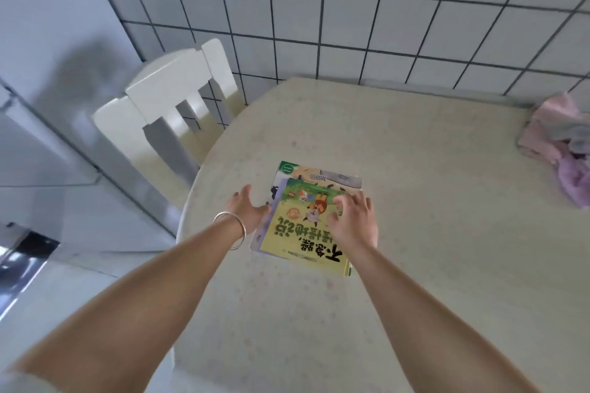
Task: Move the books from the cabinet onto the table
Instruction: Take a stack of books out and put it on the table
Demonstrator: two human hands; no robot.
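A small stack of picture books (306, 220) lies flat on the pale round table (415, 233), toward its 9 o'clock edge, the top yellow-green cover skewed a little over the ones beneath, which peek out at 12 o'clock. The left hand (247, 214) sits at the stack's 9 o'clock side with fingers spread and loose, touching or nearly touching the edge, gripping nothing. The right hand (352, 222) rests on the cover at 3 o'clock, fingers arched and spread, pressing down rather than pinching. This flanking pose reads as setting the pile down or squaring it, one hand steadying from above while the other guides the side, so the task looks close to done for this batch. A bangle (230, 231) circles the left wrist. A white chair (172, 105) stands at the table's 10 o'clock, and a crumpled pink cloth (562, 143) lies at 2 o'clock, cut off by the frame. The cabinet itself is not clearly in view; how many books make up the stack is hard to count, and whether the left fingertips reach under it cannot be told.
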